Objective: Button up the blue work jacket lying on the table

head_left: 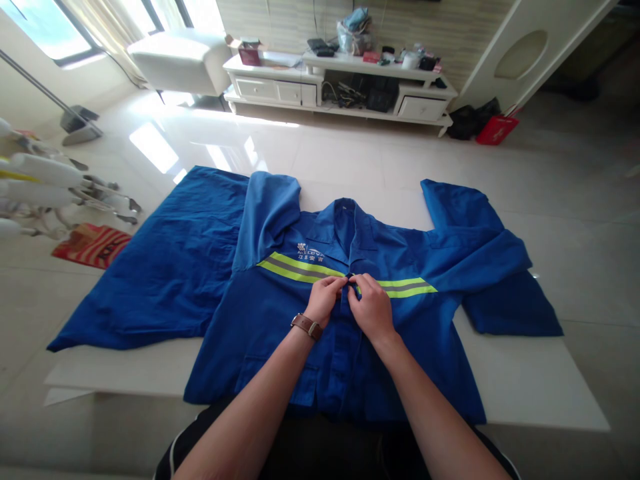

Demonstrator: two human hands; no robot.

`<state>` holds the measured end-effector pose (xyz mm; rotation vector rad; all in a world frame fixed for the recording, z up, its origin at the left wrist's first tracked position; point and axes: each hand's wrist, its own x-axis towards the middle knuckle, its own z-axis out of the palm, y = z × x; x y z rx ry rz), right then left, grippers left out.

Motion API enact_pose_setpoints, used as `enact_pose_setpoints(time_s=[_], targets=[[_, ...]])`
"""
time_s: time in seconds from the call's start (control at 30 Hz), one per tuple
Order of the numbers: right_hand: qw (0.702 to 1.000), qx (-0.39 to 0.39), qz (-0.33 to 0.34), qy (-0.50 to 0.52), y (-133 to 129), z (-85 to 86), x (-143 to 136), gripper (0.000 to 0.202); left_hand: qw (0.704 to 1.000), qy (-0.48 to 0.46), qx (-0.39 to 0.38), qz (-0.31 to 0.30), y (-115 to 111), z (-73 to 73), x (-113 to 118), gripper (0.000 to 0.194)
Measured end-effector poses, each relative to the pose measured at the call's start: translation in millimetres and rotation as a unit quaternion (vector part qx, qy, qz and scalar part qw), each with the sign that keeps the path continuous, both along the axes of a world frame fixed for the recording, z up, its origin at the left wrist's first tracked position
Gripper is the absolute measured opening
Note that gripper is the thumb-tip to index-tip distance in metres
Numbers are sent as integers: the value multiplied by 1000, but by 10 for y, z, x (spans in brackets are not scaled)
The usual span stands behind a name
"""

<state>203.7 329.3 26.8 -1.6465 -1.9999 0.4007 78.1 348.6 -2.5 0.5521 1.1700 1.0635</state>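
Note:
A blue work jacket [280, 320] with a yellow-green reflective stripe across the chest lies spread face up on a white table, its collar pointing away from me. My left hand [325, 295], a brown watch on its wrist, pinches the jacket's front edge at the stripe. Right beside it, my right hand [371, 307] grips the opposite front edge with bent fingers. Both sets of fingertips meet at the middle of the front; whether a button sits between them is hidden. More folded blue cloth [165, 267] lies under the left sleeve, and another blue piece [510, 293] under the right.
The white table [540, 380] shows along its front edge. At the left stand a drying rack [55, 180] and a red striped paper bag [93, 243]. A white TV cabinet [280, 90] with clutter, a pale seat [180, 63] and a red bag [497, 129] stand farther back.

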Motion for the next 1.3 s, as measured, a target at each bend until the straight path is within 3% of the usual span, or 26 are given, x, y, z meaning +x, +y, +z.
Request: enact_pose_setpoints(time_s=[0.57,0.97,1.3], targets=[[998,38,5,57,13,-60,-19,24,995,-69,-71,28,4,33,18,36],[997,59,-13,51,14,-64,-17,21,997,-55,-46,3,0,40,12,38],[998,1,-38,48,57,-57,37,21,999,-47,-23,2,-33,-8,50,39]])
